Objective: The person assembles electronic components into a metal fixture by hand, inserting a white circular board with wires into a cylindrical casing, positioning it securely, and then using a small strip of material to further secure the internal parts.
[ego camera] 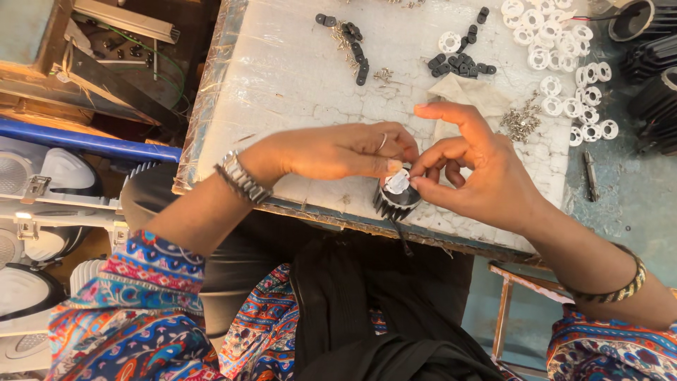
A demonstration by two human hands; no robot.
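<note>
A small black finned housing (396, 203) sits near the front edge of the white worktable (282, 77). A small white round part (397, 182) rests on top of it. My left hand (338, 150) grips the housing from the left, its fingertips at the white part. My right hand (474, 164) pinches the white part from the right with thumb and middle finger, the index finger raised. A thin black wire hangs from the housing over the table edge.
White ring parts (564, 56) lie in a heap at the back right, with black clips (458, 65) and loose screws (520, 121) near them. A cloth (465, 92) lies behind my right hand. Black finned housings (652, 63) stack at far right, white lamp bodies (42, 190) at left.
</note>
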